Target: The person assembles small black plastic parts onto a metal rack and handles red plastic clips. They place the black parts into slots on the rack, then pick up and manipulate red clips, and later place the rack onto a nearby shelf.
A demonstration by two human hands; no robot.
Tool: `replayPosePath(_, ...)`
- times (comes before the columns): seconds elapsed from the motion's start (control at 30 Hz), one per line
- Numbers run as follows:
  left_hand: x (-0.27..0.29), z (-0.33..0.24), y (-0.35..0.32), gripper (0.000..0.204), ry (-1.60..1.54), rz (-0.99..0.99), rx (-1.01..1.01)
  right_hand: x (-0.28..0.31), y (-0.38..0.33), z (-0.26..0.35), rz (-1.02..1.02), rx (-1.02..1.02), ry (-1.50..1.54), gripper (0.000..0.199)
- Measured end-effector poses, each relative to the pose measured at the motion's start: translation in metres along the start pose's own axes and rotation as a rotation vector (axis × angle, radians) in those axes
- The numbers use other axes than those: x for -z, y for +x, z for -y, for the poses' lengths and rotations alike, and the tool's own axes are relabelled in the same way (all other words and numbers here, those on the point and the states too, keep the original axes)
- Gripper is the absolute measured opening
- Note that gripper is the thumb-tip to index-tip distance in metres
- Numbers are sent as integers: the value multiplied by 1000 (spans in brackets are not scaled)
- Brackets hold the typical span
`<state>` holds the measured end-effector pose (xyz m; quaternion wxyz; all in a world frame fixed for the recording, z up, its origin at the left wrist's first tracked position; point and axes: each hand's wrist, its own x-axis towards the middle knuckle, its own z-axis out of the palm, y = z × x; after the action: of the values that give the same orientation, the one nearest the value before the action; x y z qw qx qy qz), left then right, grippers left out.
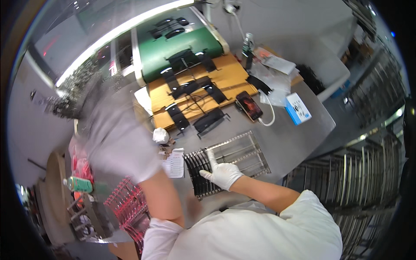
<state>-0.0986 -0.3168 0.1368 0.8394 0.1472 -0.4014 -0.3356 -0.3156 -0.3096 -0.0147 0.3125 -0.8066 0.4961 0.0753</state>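
Note:
My left hand point(119, 138), in a white glove, is raised over the left side of the table. Motion smears its fingers, so whether they hold anything cannot be made out. My white-gloved right hand point(223, 174) rests on a wire metal rack point(253, 152), thumb and forefinger spread apart against a row of black curved pieces point(198, 173). These pieces stand side by side in the rack's left part. Beyond the rack, several glossy black curved pieces point(213, 92) lie on a yellow-brown board point(158, 90), and others lie on the green belt point(151, 52) behind it.
A phone point(249, 106) with a white cable and a blue-and-white box point(298, 108) lie on the right. A paper sheet point(174, 164) is left of the rack. Red racks point(130, 203) and a green-labelled bottle point(80, 185) are at left; metal racks point(342, 177) stand at right.

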Motion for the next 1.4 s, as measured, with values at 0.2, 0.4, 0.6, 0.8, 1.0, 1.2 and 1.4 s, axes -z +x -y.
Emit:
replayPosePath(0.2, -108, 46, -23, 58, 832, 1008, 375, -54, 41, -128, -301, 300, -112, 59)
replayPosePath(0.4, 17, 89, -116, 76, 1463, 1010, 207, 84, 22, -61, -274, -31, 293, 65)
replayPosePath(0.6, 39, 103, -158, 90, 1564, 1084, 178, 105, 186, -50, -758, 363, -416, 46)
replayPosePath(0.8, 34, 103, -158, 91, 1669, 1093, 195, 140, 327, -47, -593, -18, -523, 64)
replayPosePath(1.0, 29, 107, -152, 83, 1649, 1126, 293, 142, 383, -53, -514, -34, -529, 38)
replayPosePath(1.2, 30, 107, -156, 83, 1674, 1112, 275, 172, 365, -42, -640, 35, -425, 39)
replayPosePath(1.4, 23, 103, -154, 82, 1706, 1114, 257, 195, 343, -49, -906, 102, -486, 28)
